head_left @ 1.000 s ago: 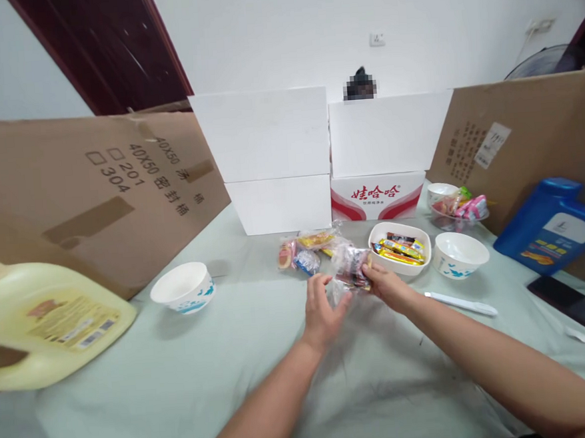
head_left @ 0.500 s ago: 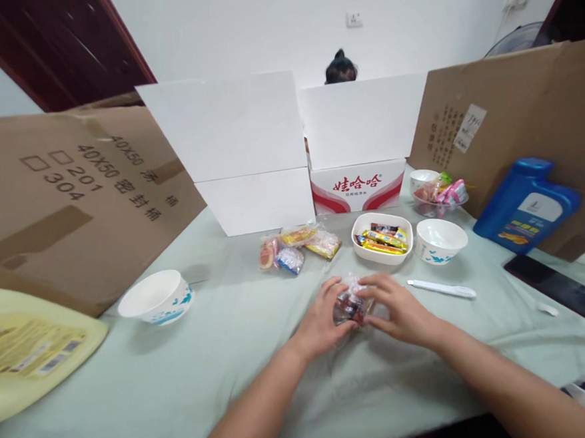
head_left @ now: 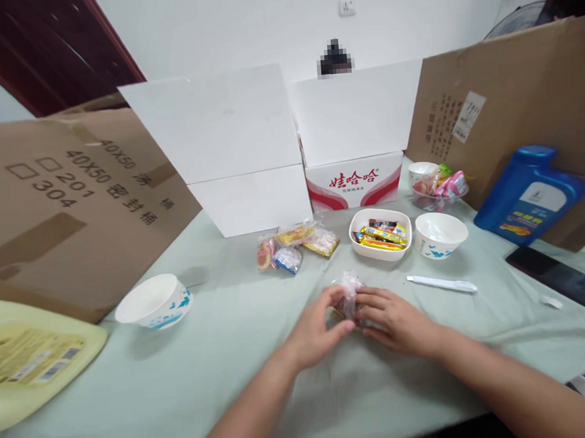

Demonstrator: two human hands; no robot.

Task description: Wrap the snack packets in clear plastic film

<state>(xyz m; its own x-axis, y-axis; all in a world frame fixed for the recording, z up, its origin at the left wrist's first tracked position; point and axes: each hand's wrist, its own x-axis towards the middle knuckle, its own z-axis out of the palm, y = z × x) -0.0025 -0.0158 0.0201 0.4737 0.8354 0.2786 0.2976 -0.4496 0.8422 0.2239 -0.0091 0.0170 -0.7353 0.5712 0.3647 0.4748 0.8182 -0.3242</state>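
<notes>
Near the middle of the table, both hands are on a small clear plastic bag [head_left: 348, 288], its crinkled top sticking up between them. Dark reddish contents show dimly through the plastic, too covered to name. My left hand [head_left: 316, 329] curves round the bag's left side, thumb and forefinger against it. From the right, my right hand [head_left: 397, 318] presses its fingers together on the bag. Beyond the hands lie several wrapped snacks [head_left: 290, 259]. A square white bowl [head_left: 382, 253] holds yellow and dark snack packets [head_left: 381, 234].
A light-blue utility knife [head_left: 442, 284] lies right of my hands, near a phone [head_left: 562, 280]. White patterned bowls stand left [head_left: 161, 305] and right [head_left: 440, 235]. A blue bottle [head_left: 526, 196], yellow jug [head_left: 37, 363] and cardboard boxes surround the table. A person's head shows behind.
My right hand's fingers have closed in and cover more of the bag's right side. My left hand has eased slightly lower and left. The view has shifted a little.
</notes>
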